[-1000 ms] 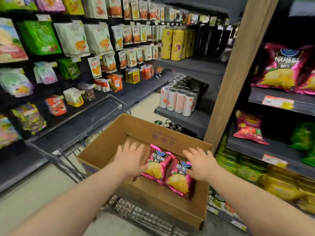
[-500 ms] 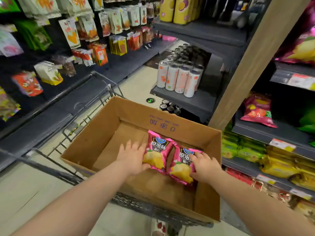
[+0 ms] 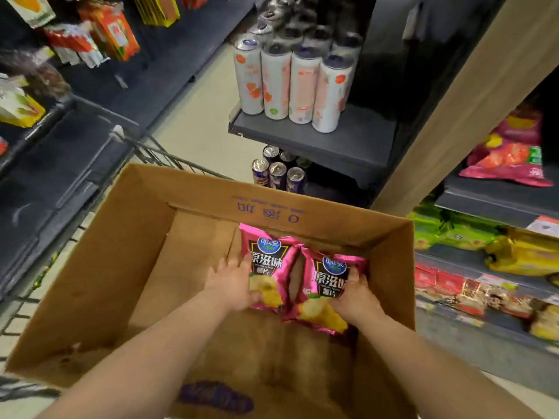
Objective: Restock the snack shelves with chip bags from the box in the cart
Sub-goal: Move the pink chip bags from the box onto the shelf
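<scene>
Chip bags [image 3: 326, 285] are filling both hands at this moment, one bag for each. The left hand [image 3: 233, 285] is gripping the left bag [image 3: 267, 267] at its left edge, with the thumb lying over the front near the bottom. The right hand [image 3: 358, 294] is curling its fingers over the right edge of the right bag [image 3: 320, 316]. The hands are staying apart, with the two bags touching between them.

Both bags are resting inside the box [image 3: 121, 252], near its far right corner, and they are leaning a little against the far wall. They are looking puffed with air, so I am judging them very light and soft, with a shiny foil skin that is probably slippery. The chips inside are fragile. A hard squeeze on the middle is likely to crush them or burst the seal. Taking hold at the side edge or at the flat top seam is seeming the safer way, with only a light pinch.

The box is sitting in the wire cart [image 3: 157, 155], and I am seeing no other bags in it. To the right, the shelves [image 3: 490, 204] are carrying green, yellow and red packets, and one similar pink bag is lying higher up. Ahead, tall cans [image 3: 299, 86] are standing on a dark shelf.
</scene>
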### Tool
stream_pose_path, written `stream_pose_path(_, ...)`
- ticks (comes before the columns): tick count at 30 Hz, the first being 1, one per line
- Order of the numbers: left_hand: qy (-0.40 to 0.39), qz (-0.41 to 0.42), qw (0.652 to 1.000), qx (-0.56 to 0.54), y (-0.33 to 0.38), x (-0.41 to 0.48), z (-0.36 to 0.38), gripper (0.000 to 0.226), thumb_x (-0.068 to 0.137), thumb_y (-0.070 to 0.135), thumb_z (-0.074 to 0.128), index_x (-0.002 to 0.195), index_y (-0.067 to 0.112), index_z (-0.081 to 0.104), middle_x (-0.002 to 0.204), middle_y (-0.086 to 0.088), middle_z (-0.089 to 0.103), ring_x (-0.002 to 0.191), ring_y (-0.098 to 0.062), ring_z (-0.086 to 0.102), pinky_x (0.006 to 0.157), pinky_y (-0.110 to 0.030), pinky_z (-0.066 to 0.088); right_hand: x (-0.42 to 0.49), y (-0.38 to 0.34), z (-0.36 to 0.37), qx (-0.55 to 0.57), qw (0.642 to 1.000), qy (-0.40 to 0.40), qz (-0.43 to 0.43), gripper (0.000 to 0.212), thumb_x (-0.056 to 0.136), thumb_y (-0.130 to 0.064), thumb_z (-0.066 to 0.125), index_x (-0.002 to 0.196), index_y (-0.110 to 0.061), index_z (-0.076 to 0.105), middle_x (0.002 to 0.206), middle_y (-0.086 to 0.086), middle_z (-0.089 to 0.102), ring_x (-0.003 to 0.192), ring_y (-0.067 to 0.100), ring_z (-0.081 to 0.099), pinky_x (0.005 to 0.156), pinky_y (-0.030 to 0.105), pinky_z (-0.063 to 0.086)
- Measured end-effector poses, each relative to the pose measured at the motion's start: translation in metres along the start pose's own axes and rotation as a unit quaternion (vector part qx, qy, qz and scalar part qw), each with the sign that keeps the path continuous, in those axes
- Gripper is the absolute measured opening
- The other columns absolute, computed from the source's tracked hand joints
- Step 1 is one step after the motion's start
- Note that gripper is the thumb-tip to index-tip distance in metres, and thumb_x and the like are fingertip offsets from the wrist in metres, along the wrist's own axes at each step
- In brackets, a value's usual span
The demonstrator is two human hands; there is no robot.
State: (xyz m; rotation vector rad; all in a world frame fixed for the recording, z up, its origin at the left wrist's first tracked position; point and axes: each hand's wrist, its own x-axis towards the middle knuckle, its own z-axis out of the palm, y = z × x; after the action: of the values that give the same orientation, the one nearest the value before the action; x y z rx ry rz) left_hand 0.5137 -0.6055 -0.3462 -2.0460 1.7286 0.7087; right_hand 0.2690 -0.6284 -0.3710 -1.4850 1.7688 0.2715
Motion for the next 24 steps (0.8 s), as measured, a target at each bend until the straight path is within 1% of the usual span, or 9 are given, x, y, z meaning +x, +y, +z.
stream_pose_path(3, -0.016, -0.021, 1.0, -0.012, 0.002, 0.022, 0.008, 0.107, 0.076, 0.063, 0.059, 0.15, 0.019, -0.004, 0.158, -0.012, 0.01, 0.144, -0.034, 0.013, 0.113, -0.05, 0.022, 0.013, 0.008, 0.01, 0.123, 0.992, 0.002, 0.039, 0.105, 0.081, -0.031, 0.066, 0.15, -0.011, -0.01, 0.158, 0.018, 0.012, 0.144, 0.032, 0.019, 0.113, 0.033, 0.024)
stream_pose_path(7, -0.045, -0.048, 0.997, -0.029, 0.001, 0.042, 0.018, 0.115, 0.074, 0.063, 0.061, 0.149, 0.018, -0.013, 0.16, -0.013, 0.003, 0.145, -0.033, 0.012, 0.113, -0.048, 0.021, 0.028, 0.016, 0.022, 0.248, 0.966, 0.033, 0.069, 0.101, 0.076, -0.018, 0.073, 0.151, -0.01, 0.004, 0.152, 0.013, 0.03, 0.139, 0.029, 0.033, 0.111, 0.03, 0.027)
stream_pose_path(10, -0.038, -0.084, 0.99, -0.109, 0.0, 0.052, 0.024, 0.12, 0.071, 0.055, 0.07, 0.149, 0.014, -0.012, 0.158, -0.016, 0.011, 0.143, -0.034, 0.02, 0.112, -0.044, 0.027, 0.036, 0.016, 0.028, 0.304, 0.945, 0.044, 0.11, 0.104, 0.071, -0.022, 0.079, 0.149, -0.009, 0.011, 0.148, 0.015, 0.038, 0.135, 0.03, 0.039, 0.111, 0.037, 0.033)
stream_pose_path(13, -0.02, -0.108, 0.934, -0.34, 0.002, 0.062, 0.032, 0.117, 0.061, 0.032, 0.084, 0.149, 0.008, 0.011, 0.143, -0.019, 0.042, 0.128, -0.033, 0.045, 0.105, -0.04, 0.039, 0.045, 0.016, 0.032, 0.321, 0.936, 0.03, 0.139, 0.096, 0.067, -0.027, 0.082, 0.145, -0.01, 0.029, 0.142, 0.016, 0.046, 0.129, 0.031, 0.046, 0.108, 0.04, 0.039)
stream_pose_path(15, 0.008, -0.146, 0.885, -0.442, 0.003, 0.068, 0.036, 0.093, 0.058, 0.019, 0.087, 0.137, 0.007, 0.039, 0.123, -0.013, 0.06, 0.112, -0.027, 0.058, 0.093, -0.034, 0.045, 0.049, 0.016, 0.033, 0.328, 0.933, 0.024, 0.145, 0.08, 0.066, -0.026, 0.083, 0.134, -0.01, 0.045, 0.133, 0.015, 0.053, 0.12, 0.031, 0.053, 0.102, 0.04, 0.044)
stream_pose_path(17, 0.032, -0.179, 0.857, -0.483, 0.0, 0.073, 0.04, 0.072, 0.06, 0.012, 0.085, 0.125, 0.009, 0.053, 0.111, -0.01, 0.067, 0.102, -0.024, 0.062, 0.086, -0.034, 0.048, 0.053, 0.015, 0.035, 0.358, 0.922, 0.015, 0.148, 0.079, 0.065, -0.022, 0.084, 0.132, -0.009, 0.044, 0.129, 0.013, 0.057, 0.116, 0.03, 0.056, 0.099, 0.039, 0.047)
stream_pose_path(19, 0.029, -0.194, 0.841, -0.505, -0.004, 0.075, 0.043, 0.061, 0.061, 0.01, 0.085, 0.116, 0.009, 0.059, 0.105, -0.01, 0.069, 0.096, -0.024, 0.065, 0.083, -0.036, 0.051, 0.054, 0.014, 0.036, 0.384, 0.912, 0.0, 0.146, 0.088, 0.066, -0.021, 0.084, 0.137, -0.01, 0.034, 0.129, 0.011, 0.057, 0.115, 0.029, 0.056, 0.096, 0.035, 0.047)
stream_pose_path(21, 0.017, -0.195, 0.822, -0.535, -0.007, 0.074, 0.044, 0.053, 0.061, 0.007, 0.085, 0.108, 0.013, 0.06, 0.098, -0.007, 0.069, 0.083, -0.018, 0.066, 0.071, -0.029, 0.05, 0.054, 0.013, 0.036, 0.399, 0.905, -0.013, 0.145, 0.095, 0.067, -0.021, 0.084, 0.142, -0.012, 0.026, 0.13, 0.01, 0.055, 0.116, 0.028, 0.055, 0.095, 0.033, 0.046)
stream_pose_path(24, 0.008, -0.183, 0.803, -0.567, -0.011, 0.072, 0.046, 0.055, 0.063, 0.0, 0.083, 0.107, 0.015, 0.053, 0.096, -0.006, 0.067, 0.08, -0.018, 0.064, 0.067, -0.026, 0.05, 0.053, 0.013, 0.038, 0.414, 0.898, -0.023, 0.144, 0.09, 0.066, -0.019, 0.085, 0.138, -0.01, 0.032, 0.129, 0.011, 0.056, 0.115, 0.027, 0.057, 0.098, 0.039, 0.047)
